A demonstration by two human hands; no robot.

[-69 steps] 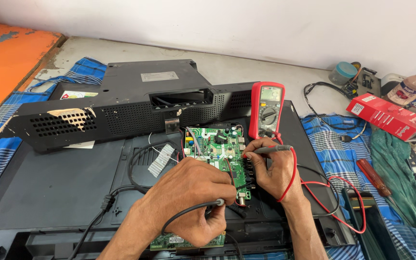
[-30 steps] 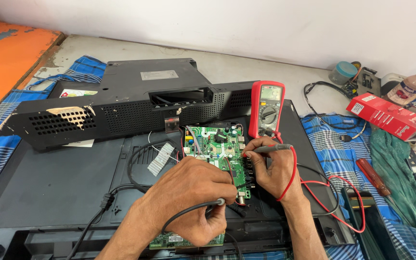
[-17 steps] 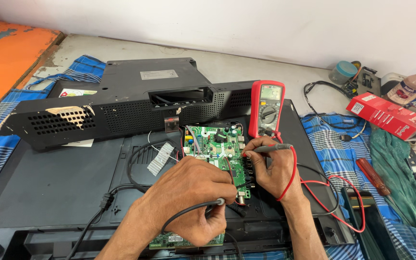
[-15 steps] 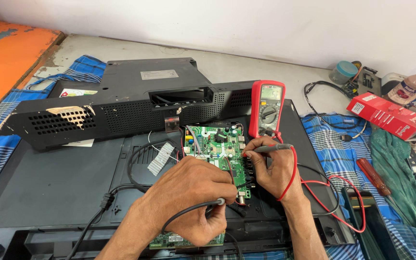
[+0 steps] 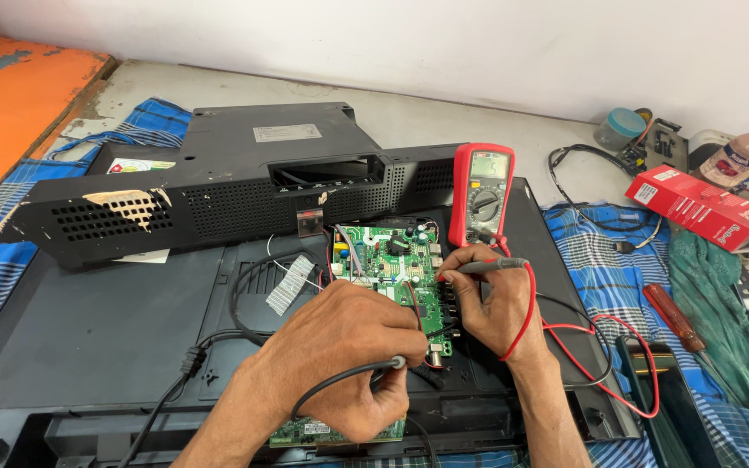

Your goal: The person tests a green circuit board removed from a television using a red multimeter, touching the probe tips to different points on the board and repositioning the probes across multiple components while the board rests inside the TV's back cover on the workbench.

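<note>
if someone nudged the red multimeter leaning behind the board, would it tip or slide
The multimeter stands nearly upright, propped against the black cover, so a nudge would probably tip it rather than slide it. Its red lead runs to the probe in the right hand, so a tug there might topple it. The casing looks rigid and grippy.

Green circuit board (image 5: 396,264), red multimeter (image 5: 481,194), blue-checked cloth (image 5: 595,260)

Both forearms reach in from below toward the green circuit board (image 5: 396,264). The left hand (image 5: 340,355) lies knuckles-up just below the board, fingers curled shut in a pinch. The right hand (image 5: 487,299) rests at the board's right edge, fingers bent inward toward it.
</note>
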